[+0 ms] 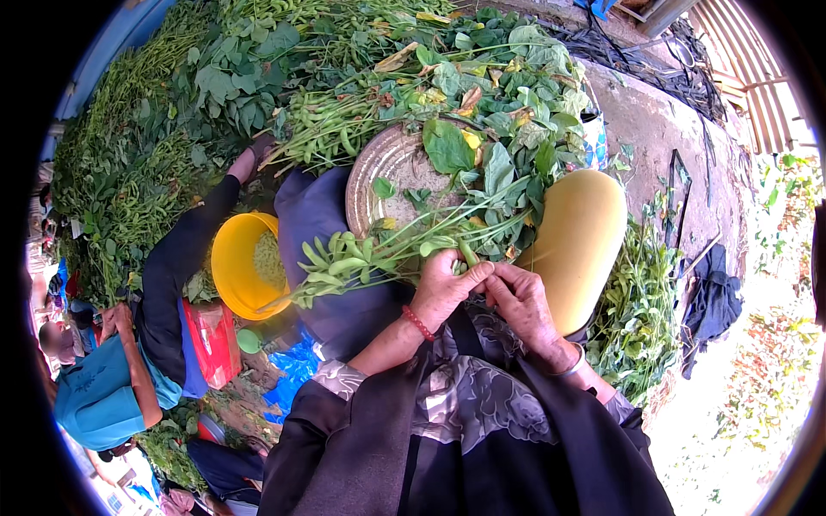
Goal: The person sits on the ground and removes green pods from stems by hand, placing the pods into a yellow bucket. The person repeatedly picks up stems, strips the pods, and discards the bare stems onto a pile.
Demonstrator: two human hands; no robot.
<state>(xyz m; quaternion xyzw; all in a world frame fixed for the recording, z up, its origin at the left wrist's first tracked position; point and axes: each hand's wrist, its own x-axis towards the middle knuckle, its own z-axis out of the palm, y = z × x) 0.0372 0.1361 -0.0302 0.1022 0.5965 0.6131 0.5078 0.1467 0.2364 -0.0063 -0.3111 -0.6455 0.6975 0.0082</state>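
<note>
My left hand [445, 284], a red bead bracelet at its wrist, grips an upright green soybean pod [469, 253] between thumb and fingers. A few more pods show inside that palm. Thumb to thumb with it, my right hand [521, 297] pinches at the pod's lower end; the fingers partly hide the contact. A cut bunch of soybean stalks [348, 263], heavy with pods, lies across my lap just beyond both hands. Past it sits a round tray [369, 161] with loose leaves on it. To the left, a yellow bucket [240, 267] contains shelled green beans [270, 261].
A large heap of soybean plants [239, 84] spreads ahead and left. A rounded yellow form [581, 251] rises beside my right hand. At left sit a person in a teal top [106, 393], a red bag [213, 345] and blue plastic [290, 380]. Dark cloth [710, 297] lies right.
</note>
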